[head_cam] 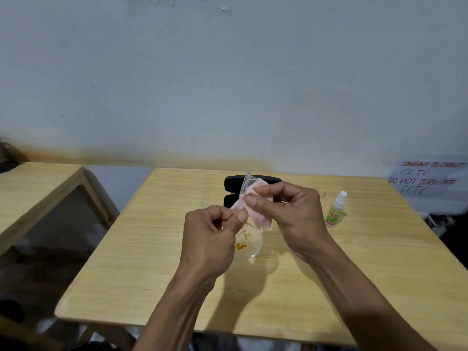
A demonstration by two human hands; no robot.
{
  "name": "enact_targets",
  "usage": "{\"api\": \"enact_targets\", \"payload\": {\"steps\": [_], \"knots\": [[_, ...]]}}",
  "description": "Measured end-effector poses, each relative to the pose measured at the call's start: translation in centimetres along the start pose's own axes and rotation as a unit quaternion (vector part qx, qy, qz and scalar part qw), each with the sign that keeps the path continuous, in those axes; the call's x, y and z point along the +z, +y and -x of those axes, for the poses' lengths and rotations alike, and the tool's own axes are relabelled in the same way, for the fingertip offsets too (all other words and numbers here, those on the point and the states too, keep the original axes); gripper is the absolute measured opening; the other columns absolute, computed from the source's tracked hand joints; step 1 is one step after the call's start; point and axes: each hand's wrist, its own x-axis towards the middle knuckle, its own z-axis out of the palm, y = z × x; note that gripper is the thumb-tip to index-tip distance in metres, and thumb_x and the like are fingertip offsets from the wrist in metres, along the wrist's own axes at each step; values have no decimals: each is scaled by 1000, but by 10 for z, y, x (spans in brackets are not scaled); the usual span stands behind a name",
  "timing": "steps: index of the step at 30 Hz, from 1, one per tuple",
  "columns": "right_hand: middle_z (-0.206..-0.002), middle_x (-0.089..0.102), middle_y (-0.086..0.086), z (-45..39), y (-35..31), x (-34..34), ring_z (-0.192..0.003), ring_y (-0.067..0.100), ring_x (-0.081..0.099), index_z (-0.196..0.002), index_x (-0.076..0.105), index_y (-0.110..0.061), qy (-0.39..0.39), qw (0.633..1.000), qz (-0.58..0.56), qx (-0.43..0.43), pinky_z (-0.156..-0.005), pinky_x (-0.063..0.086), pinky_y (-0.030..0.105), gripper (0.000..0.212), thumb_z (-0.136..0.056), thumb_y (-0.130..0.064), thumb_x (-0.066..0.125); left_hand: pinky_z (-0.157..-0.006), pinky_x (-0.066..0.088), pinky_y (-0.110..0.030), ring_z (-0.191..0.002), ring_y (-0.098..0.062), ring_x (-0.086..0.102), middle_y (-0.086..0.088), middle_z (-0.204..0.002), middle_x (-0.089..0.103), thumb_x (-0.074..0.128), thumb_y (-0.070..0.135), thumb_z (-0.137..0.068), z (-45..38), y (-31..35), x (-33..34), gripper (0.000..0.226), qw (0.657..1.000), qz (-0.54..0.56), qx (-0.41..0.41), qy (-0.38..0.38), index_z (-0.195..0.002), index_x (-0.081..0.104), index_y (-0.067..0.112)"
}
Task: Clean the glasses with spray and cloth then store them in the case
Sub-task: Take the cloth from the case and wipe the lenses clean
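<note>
Clear-framed glasses (250,239) are held upright above the wooden table (157,262); the lower lens carries orange smears. My left hand (212,236) pinches the frame at its middle. My right hand (286,211) pinches a pink cloth (260,219) around the upper lens. Behind my hands lies the black glasses case (231,183), open and partly hidden. A small white spray bottle (335,210) with a green label stands to the right of my right hand.
A second wooden table (38,188) stands at the left with a gap between. The wall lies right behind the table. A handwritten paper sign (428,177) hangs at the right.
</note>
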Motion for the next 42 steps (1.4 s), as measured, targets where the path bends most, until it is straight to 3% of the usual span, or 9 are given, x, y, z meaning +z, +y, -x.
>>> {"api": "enact_targets", "payload": {"steps": [4, 6, 9, 16, 22, 27, 32, 37, 42], "knots": [[-83, 80, 6, -7, -5, -5, -77, 14, 75, -83, 77, -2, 23, 1000, -18, -1, -73, 58, 24, 21, -65, -9, 85, -68, 51, -29, -67, -15, 63, -9, -67, 73, 80, 21, -80, 0, -1, 0, 16, 999, -26, -3, -19, -69, 76, 10], [-82, 80, 4, -7, -4, -2, -77, 12, 73, -82, 78, -3, 26, 1000, -15, 2, -73, 57, 24, 19, -66, -8, 86, -61, 47, -24, -55, -12, 53, 4, -54, 61, 79, 20, -81, -1, 0, 2, 23, 999, -36, -2, -14, -61, 70, 13], [-73, 77, 0, -4, -3, 0, -66, 11, 70, -79, 78, -7, 8, 999, 34, 1, -63, 54, 22, 14, -69, -7, 88, -52, 41, -17, -52, -11, 41, -4, -55, 53, 77, 15, -83, -3, 2, 3, 25, 1000, -6, -1, -10, -60, 68, 9], [-87, 81, 5, -7, -8, -9, -82, 9, 74, -86, 81, -8, 12, 998, 64, -23, -74, 57, 23, 15, -73, -13, 86, -70, 55, -39, -67, -17, 62, -16, -74, 76, 79, 19, -81, -1, 0, 2, 16, 999, -22, 4, -34, -70, 77, 8], [-61, 69, -16, -1, -5, -3, -55, -2, 54, -88, 80, -14, -22, 996, 82, -33, -58, 46, 13, 15, -75, -9, 85, -55, 45, -20, -59, -15, 51, -20, -66, 66, 76, 12, -83, -4, 1, 4, 20, 1000, 19, 0, -20, -70, 72, -2], [-84, 80, 4, -4, -8, -7, -76, 11, 70, -84, 83, -14, -4, 997, 70, -25, -71, 55, 26, 11, -73, -14, 86, -61, 49, -21, -63, -13, 58, -25, -76, 73, 77, 13, -83, -3, -1, 3, 16, 999, -3, 7, -39, -72, 75, 1], [-73, 76, -13, 0, -6, -1, -64, -1, 63, -85, 80, -19, -22, 997, 69, -38, -62, 49, 15, 13, -75, -11, 83, -55, 46, -17, -59, -12, 53, -23, -68, 68, 76, 12, -83, -4, 0, 4, 19, 999, 11, 6, -30, -72, 73, -3], [-83, 80, -4, -3, -8, -6, -74, 3, 69, -84, 82, -19, 9, 997, 69, -38, -68, 51, 18, 12, -73, -20, 84, -63, 50, -26, -66, -16, 59, -27, -79, 73, 77, 15, -83, -3, -2, 2, 18, 999, 2, 9, -49, -75, 75, 0], [-88, 81, -3, -1, -6, 4, -87, 2, 74, -89, 81, -10, 19, 998, 55, -19, -70, 54, 15, 14, -75, -9, 84, -47, 38, -16, -54, -13, 38, -11, -59, 49, 76, 12, -84, -3, 0, 7, 26, 1000, 3, 7, -29, -63, 66, -1]]}}
